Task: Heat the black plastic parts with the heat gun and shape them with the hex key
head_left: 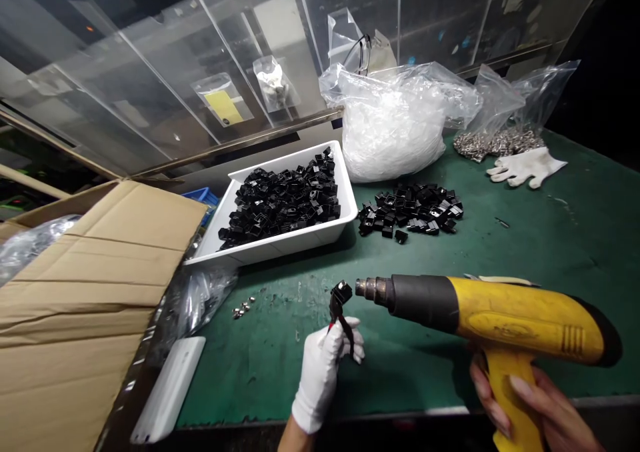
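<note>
My left hand [320,365], in a white glove, is closed around the handles of a pair of dark pliers [336,307]. A small black plastic part [343,291] sits in the jaws, with a shiny spot on its top. Bare and wrapped round the grip of a yellow heat gun [520,312], my right hand [530,392] holds it level. The stepped metal nozzle [373,288] points left, a short gap from the black part. Whether the gun is running cannot be seen.
A white tray [280,252] of black parts stands behind, with a loose pile [410,209] beside it. Further back are a bag of clear pieces [393,125], bagged metal pieces [500,142] and a glove [527,167]. A cardboard box [85,305] borders the left; small metal pieces [243,308] lie nearby.
</note>
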